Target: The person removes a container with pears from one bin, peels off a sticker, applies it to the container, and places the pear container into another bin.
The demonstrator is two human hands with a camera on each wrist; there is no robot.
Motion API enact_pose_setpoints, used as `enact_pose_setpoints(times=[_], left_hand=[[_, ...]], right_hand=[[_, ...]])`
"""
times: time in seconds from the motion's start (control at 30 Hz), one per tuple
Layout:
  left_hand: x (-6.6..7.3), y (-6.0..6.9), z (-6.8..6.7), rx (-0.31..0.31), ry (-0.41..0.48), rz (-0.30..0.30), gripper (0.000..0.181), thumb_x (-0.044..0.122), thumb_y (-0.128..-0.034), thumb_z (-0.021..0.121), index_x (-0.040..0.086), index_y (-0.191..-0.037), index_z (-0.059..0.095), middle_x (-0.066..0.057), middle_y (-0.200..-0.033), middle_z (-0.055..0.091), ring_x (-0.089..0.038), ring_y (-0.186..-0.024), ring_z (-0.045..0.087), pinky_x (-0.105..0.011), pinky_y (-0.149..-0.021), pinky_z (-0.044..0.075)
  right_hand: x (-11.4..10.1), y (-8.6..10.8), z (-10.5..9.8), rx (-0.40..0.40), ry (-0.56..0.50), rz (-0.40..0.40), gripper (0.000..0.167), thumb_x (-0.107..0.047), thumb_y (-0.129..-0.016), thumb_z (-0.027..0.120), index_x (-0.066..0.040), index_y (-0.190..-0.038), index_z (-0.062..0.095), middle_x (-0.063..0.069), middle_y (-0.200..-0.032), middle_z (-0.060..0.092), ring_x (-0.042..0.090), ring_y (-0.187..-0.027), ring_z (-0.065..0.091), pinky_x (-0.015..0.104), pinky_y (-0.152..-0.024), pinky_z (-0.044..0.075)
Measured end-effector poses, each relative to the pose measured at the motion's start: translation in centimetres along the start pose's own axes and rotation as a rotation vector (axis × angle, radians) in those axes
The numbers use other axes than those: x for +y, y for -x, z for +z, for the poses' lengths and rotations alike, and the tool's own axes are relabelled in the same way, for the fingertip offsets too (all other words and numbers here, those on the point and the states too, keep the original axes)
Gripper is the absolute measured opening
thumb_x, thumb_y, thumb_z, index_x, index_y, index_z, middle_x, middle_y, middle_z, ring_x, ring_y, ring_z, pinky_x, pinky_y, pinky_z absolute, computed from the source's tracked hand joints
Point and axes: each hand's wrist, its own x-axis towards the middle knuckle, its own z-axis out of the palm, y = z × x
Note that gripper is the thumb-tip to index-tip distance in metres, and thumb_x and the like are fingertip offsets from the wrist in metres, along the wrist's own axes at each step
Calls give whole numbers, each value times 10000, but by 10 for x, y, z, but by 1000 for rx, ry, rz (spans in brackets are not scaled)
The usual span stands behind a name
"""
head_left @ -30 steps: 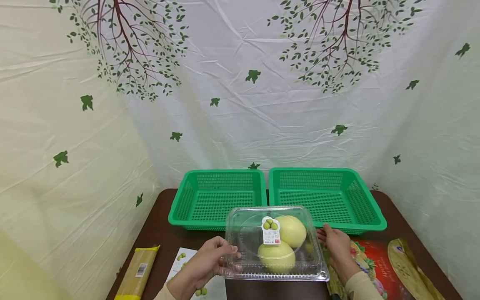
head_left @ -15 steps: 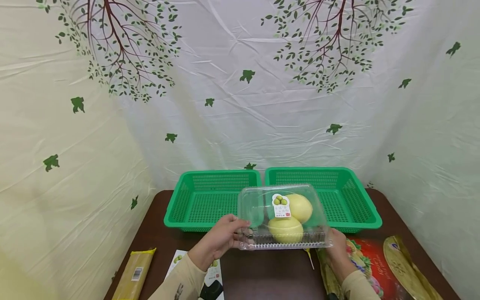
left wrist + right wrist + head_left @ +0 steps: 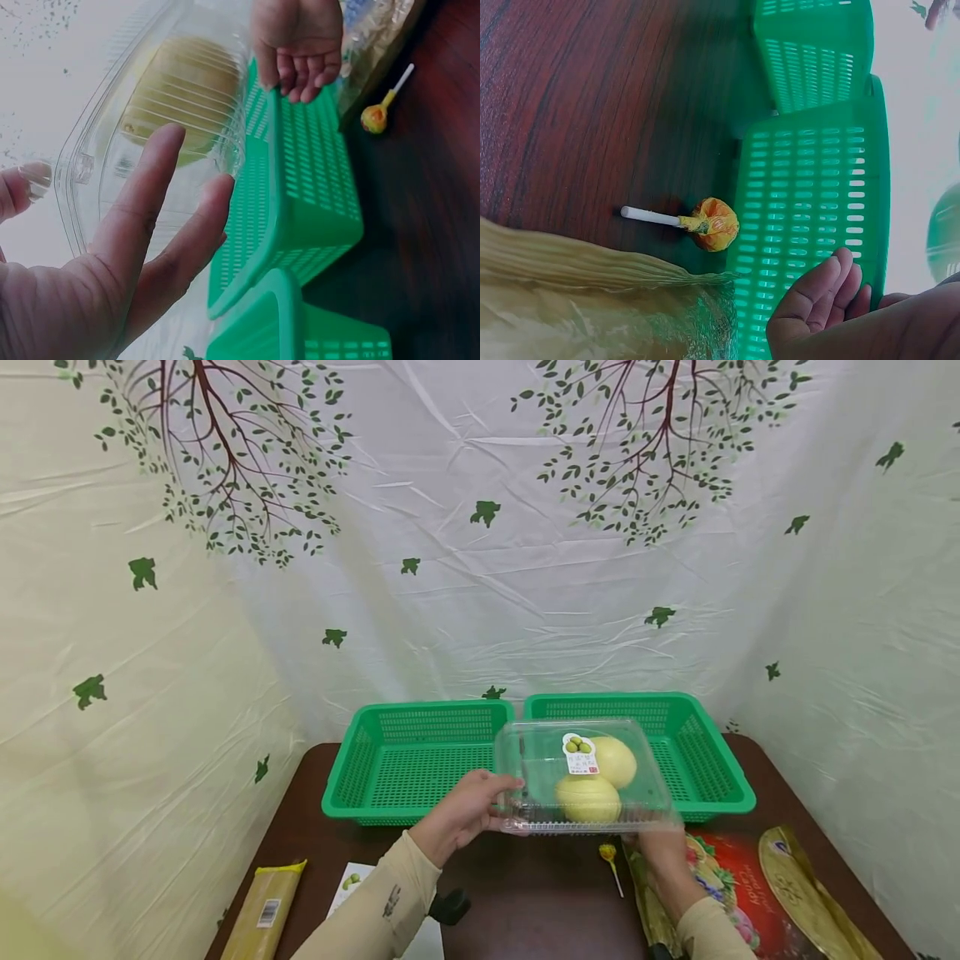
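Note:
My left hand [image 3: 468,810] holds a clear plastic clamshell box [image 3: 540,793] by its left side, thumb on one face and fingers on the other. Two pale yellow round fruits [image 3: 588,799] and a white label with green fruits show in the box. It is tilted above the front of the right green basket [image 3: 731,768]. My right hand [image 3: 817,300] grips that basket's front rim, fingers outside and thumb at the inner edge; in the head view the box partly covers this hand. Below lies a lollipop [image 3: 714,223] in an orange-yellow wrapper, apart from both hands.
Another green basket [image 3: 341,768] stands at the back left. A yellow-ended package with a barcode [image 3: 266,910] lies at the front left, beside a white printed sheet [image 3: 352,877]. A red and gold candy bag [image 3: 750,885] lies at the right on the dark table [image 3: 540,910].
The left hand has carried the clamshell box up, away from me and rightward, over the right basket's front. The lollipop has come into view. The right hand stays near that basket's front.

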Motion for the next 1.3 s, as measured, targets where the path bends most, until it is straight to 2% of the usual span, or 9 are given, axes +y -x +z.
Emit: enact_pose_setpoints(times=[0.13,0.23,0.3,0.33,0.4,0.57,0.83,1.0,1.3], left_hand=[[5,-14,4,-23,2,-3,295,190,-989,674,66,-920,415,-205,-1378,456,-363,-1061,578,-475,-803,649],[10,-25,8,-47,9,-13,224,183,-999,661,13,-971,519,-229,-1375,461,-331,-974,611,-477,-818,647],[12,-32,11,-57,13,-24,250,182,-1001,659,-41,-1090,589,-226,-1326,486,-285,-892,613,-469,-819,647],[13,-36,12,-63,15,-32,240,181,-1006,655,-41,-1084,609,-240,-1338,488,-274,-866,608,-466,-821,647],[13,-41,15,-65,19,-44,359,184,-1006,659,-73,-1249,598,-252,-1393,486,-336,-967,633,-463,-827,646],[15,-54,22,-59,9,-86,558,201,-1019,654,-79,-1474,493,-363,-1524,400,-537,-1366,498,-459,-849,641],[19,-73,32,-28,22,-140,604,215,-1019,669,-39,-1527,464,-421,-1558,350,-569,-1468,358,-472,-846,641],[22,-85,37,-33,48,-151,671,214,-1027,659,-7,-1592,372,-456,-1596,230,-567,-1516,252,-481,-865,635],[17,-106,50,-13,34,-176,746,206,-1015,676,3,-1625,297,-487,-1577,213,-588,-1506,254,-510,-863,632]], right_hand=[[1,-1,-2,-58,47,25,452,-206,-1128,435,177,-1350,523,-95,-778,678,-22,-683,672,216,-702,602],[1,0,-3,-97,75,36,520,-211,-1144,378,205,-1453,414,-31,-913,716,-42,-747,671,226,-777,597],[1,0,-3,-108,79,45,532,-212,-1147,371,205,-1478,381,12,-993,730,-45,-774,668,238,-809,597],[1,0,-3,-110,80,51,539,-218,-1147,371,202,-1485,374,56,-1039,740,-43,-782,668,248,-825,599],[2,0,-3,-108,81,63,557,-241,-1146,384,195,-1492,374,77,-1081,743,-41,-791,668,253,-838,601],[3,0,-3,-102,87,67,587,-288,-1146,391,195,-1479,393,71,-1088,738,-50,-788,663,234,-825,600],[1,3,-2,-82,76,59,547,-262,-1145,394,200,-1436,433,-5,-977,728,-39,-768,664,225,-779,598],[-1,5,-2,-86,86,62,549,-279,-1146,396,184,-1439,440,43,-1057,735,-45,-782,662,216,-792,590],[-2,7,-3,-92,75,67,544,-285,-1144,405,176,-1428,457,16,-1037,738,-28,-798,671,207,-799,585]])
